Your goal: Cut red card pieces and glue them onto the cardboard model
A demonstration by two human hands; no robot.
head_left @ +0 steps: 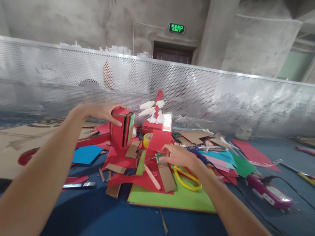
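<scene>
Red box (118,133) | pinched between left fingers (116,120) | cardboard strip (167,178) just under right fingers (165,159), grip unclear

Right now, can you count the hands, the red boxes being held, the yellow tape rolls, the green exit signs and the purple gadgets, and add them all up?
Hands, left hand and right hand: 2
Held red box: 1
Yellow tape roll: 1
Green exit sign: 1
Purple gadget: 1
Total: 6
</scene>
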